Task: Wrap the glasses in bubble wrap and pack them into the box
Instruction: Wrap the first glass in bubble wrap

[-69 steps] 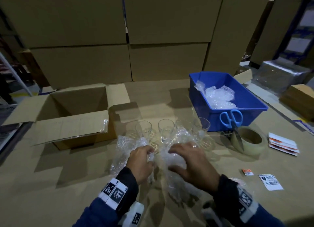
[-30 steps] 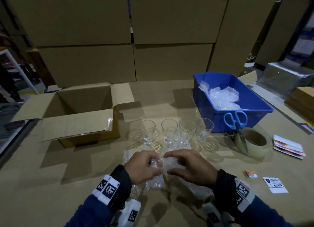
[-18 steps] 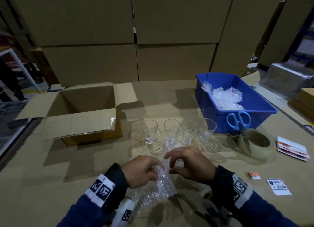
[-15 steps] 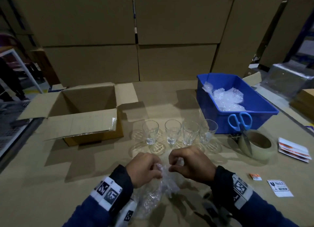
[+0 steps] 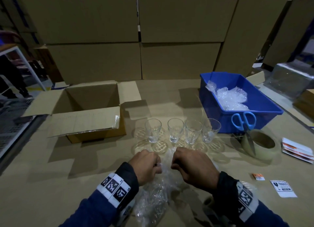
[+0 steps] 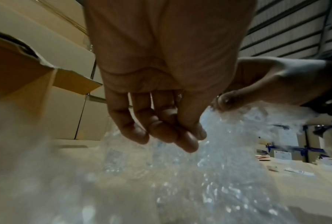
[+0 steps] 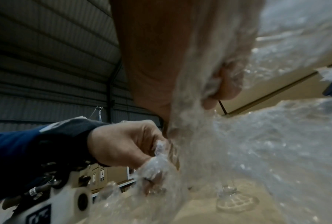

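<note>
From the head view, the left hand (image 5: 147,165) and right hand (image 5: 192,167) are sitting close together, knuckles up, each pinching the top edge of a crumpled sheet of wrap (image 5: 156,192) that is hanging down between the wrists. Four glasses (image 5: 182,130) are standing bare in a row just beyond the fingers, and the box (image 5: 88,108) is gaping open further out to the left. A blue bin (image 5: 237,118) with more wrap is sitting out to the right, scissors (image 5: 244,123) and tape (image 5: 260,144) beside it. My guess is they are separating or spreading the sheet; next it wants laying flat and a glass setting on it.

The left wrist view is showing what the head view is hiding: the fingers (image 6: 161,125) are curling down, the wrap (image 6: 218,166) trailing below, though the pinch itself is not clear here.

The right wrist view is making both grips plain: the right thumb and fingers (image 7: 226,84) are bunching the wrap (image 7: 257,151), and the left hand (image 7: 126,144) is nipping a twisted corner.
</note>
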Demonstrator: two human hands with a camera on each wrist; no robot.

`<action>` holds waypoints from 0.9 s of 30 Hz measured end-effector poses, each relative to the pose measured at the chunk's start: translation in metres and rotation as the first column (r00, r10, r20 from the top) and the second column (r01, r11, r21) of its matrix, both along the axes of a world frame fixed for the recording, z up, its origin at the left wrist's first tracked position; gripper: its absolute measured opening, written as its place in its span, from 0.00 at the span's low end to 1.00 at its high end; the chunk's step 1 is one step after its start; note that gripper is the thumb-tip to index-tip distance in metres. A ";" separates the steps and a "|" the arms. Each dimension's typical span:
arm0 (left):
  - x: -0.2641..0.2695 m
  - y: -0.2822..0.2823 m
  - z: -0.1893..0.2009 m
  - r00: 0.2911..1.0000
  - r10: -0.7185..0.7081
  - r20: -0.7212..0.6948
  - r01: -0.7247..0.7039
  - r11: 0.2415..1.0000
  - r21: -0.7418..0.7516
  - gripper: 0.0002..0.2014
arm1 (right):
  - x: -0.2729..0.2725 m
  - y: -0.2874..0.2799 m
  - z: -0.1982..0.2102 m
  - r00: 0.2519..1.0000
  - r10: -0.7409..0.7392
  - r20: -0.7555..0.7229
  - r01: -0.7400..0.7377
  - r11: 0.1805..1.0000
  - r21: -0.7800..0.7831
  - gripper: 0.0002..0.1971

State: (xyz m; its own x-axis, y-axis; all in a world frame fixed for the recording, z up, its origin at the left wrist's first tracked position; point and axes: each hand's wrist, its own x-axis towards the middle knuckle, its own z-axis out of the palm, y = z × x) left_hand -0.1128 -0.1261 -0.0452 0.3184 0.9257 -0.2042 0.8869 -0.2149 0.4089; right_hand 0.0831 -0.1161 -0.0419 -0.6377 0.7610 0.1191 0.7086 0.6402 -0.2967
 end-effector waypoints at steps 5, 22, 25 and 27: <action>-0.003 0.001 -0.001 0.993 0.010 -0.117 -0.009 1.000 0.007 0.08 | 0.012 -0.007 0.006 0.997 -0.048 -0.063 0.050 0.998 0.027 0.06; -0.038 -0.004 -0.003 0.989 0.126 -0.071 -0.131 0.988 -0.076 0.32 | 0.034 0.021 0.022 0.628 -0.515 -0.583 -0.028 0.733 -0.679 0.04; -0.033 -0.011 0.004 0.984 0.129 0.120 -0.130 0.992 -0.007 0.31 | 0.036 0.022 0.015 0.526 -0.582 -0.621 -0.089 0.688 -0.720 0.11; -0.026 -0.015 0.008 0.970 0.112 0.218 -0.115 0.993 0.002 0.30 | 0.036 0.022 0.015 0.426 -0.609 -0.669 -0.147 0.683 -0.716 0.19</action>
